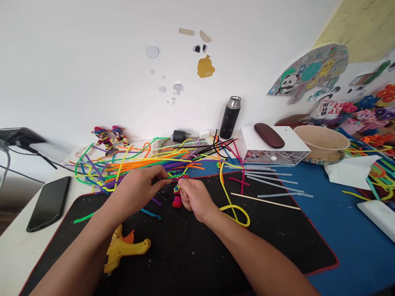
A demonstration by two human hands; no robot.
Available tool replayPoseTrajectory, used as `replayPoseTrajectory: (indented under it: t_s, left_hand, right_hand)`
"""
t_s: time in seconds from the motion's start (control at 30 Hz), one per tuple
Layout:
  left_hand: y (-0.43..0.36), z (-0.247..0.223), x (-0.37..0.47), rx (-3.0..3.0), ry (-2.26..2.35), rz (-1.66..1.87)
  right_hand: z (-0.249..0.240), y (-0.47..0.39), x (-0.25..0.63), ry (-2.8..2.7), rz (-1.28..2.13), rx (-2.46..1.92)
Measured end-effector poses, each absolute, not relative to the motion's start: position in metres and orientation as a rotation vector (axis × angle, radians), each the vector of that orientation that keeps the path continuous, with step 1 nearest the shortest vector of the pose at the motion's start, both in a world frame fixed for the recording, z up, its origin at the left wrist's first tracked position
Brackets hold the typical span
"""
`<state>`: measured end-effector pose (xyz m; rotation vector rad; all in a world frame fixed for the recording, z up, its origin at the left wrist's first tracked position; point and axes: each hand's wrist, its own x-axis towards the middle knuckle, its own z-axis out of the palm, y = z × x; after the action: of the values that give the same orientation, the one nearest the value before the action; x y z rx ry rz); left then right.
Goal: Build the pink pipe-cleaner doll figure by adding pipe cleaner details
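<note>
My right hand [196, 198] is closed round a small pipe-cleaner figure [177, 201]; its pink-red end and a yellow and blue part stick out left of my fingers. My left hand [147, 183] is just to the left, thumb and forefinger pinched together near the figure's top. What sits between those fingertips is too small to make out. Both hands are above the black mat [185, 263]. Below my left forearm lies a yellow glue gun [131, 248] with an orange trigger, partly hidden by the arm. Behind my left hand spreads a pile of coloured pipe cleaners [145, 164].
Two finished figures [108, 135] stand by the wall, left of a black thermos [230, 117]. A white box [262, 142] bears a brown case [269, 135], beside a beige bowl [321, 139]. Glue sticks [274, 179] and a wooden stick [265, 201] lie right. A phone [49, 203] rests far left.
</note>
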<state>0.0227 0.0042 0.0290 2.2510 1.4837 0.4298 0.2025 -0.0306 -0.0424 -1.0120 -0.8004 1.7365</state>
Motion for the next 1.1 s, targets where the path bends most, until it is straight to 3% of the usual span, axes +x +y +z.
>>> replayPoseTrajectory:
  t_s: [0.47,0.67,1.1]
  left_hand:
    - [0.004,0.031,0.025,2.232,1.491,0.450]
    - [0.007,0.027,0.021,2.158,1.446,0.514]
    - [-0.003,0.042,0.032,1.664,0.883,0.467]
  right_hand:
    - [-0.042,-0.031,0.201,-0.757,1.749,-1.009]
    - [-0.039,-0.033,0.207,-0.813,1.846,-0.795]
    - [-0.035,-0.036,0.216,-0.942,2.028,-0.600]
